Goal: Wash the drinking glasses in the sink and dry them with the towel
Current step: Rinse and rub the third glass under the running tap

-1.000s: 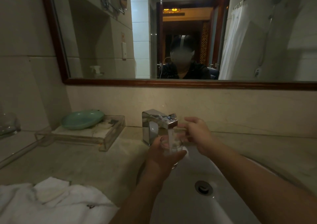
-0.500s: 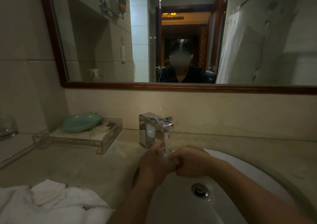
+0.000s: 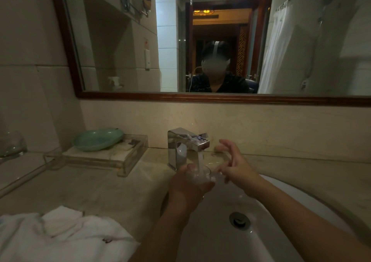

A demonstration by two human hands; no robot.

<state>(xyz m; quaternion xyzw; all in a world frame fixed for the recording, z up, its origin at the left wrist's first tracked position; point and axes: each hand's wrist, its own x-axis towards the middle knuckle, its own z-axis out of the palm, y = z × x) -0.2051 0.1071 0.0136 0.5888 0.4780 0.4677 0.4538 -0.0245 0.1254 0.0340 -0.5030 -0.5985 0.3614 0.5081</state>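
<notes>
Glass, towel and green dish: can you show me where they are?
glass (image 3: 199, 176): head view, on its clear side wall.
towel (image 3: 60, 239): head view, middle of the white cloth.
green dish (image 3: 98, 139): head view, its inside.

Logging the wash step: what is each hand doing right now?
Left hand: holds the drinking glass under the faucet.
Right hand: open, fingers spread, holding nothing.

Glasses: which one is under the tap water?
The glass gripped by the left hand, under the faucet stream. The other glass stands at far left, untouched.
</notes>
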